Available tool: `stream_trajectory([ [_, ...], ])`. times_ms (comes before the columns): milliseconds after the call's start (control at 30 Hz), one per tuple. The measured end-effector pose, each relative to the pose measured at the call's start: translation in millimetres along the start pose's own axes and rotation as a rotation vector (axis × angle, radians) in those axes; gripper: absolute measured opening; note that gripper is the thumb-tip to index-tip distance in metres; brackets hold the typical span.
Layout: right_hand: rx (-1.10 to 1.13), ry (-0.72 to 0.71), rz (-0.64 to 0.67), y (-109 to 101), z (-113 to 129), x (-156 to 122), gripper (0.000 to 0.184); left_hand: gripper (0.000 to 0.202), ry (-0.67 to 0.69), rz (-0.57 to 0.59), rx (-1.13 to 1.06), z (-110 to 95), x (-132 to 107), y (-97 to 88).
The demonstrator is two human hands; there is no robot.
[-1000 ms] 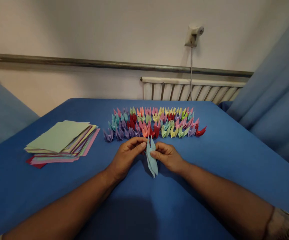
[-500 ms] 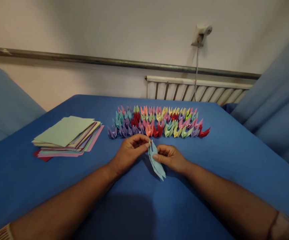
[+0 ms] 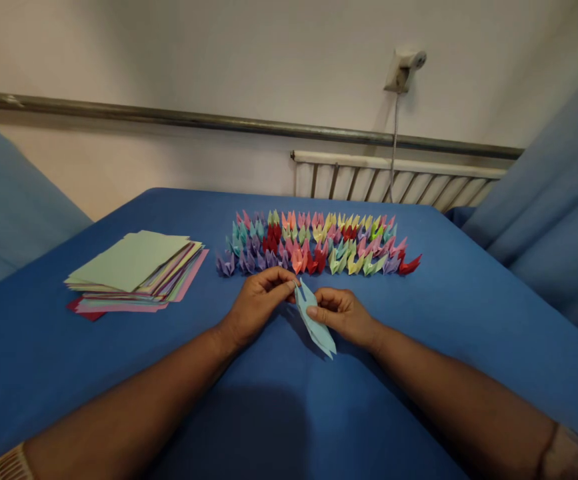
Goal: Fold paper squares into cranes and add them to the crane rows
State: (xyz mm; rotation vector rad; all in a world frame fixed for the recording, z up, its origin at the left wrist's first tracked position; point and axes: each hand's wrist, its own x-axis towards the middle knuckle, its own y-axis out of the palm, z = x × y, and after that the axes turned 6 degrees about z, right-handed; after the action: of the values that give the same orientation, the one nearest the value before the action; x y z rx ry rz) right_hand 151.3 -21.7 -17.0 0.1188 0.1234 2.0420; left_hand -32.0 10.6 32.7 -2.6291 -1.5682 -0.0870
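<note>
Together, left hand [image 3: 256, 305] and right hand [image 3: 349, 320] pinch a folded paper [image 3: 319, 330].
Just below frame centre, the left grips its upper tip, the right its side, apparently steadying it; cranes [image 3: 299, 261] stand in rows at centre, probably for order, sheets [image 3: 129, 261] stacked at frame left.

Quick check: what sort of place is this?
An indoor room, perhaps in a home, though I can't be sure. What shows it: a radiator, a wall socket and, at the right, a hanging blue curtain.
</note>
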Motion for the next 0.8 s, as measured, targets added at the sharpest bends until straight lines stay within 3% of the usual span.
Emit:
stream_trajectory([
  [267,-0.214,-0.109,-0.159,3.8,-2.4,-0.4,0.027,0.019,0.000,0.031,0.008,6.4,1.4,-1.1],
  [500,-0.170,-0.063,-0.110,4.4,-1.6,-0.9,0.031,0.016,0.000,-0.056,0.046,1.1,-0.4,3.9],
  [800,-0.227,-0.080,-0.118,5.3,-2.2,-2.2,0.029,0.013,0.000,-0.038,0.043,0.3,-0.6,3.0],
])
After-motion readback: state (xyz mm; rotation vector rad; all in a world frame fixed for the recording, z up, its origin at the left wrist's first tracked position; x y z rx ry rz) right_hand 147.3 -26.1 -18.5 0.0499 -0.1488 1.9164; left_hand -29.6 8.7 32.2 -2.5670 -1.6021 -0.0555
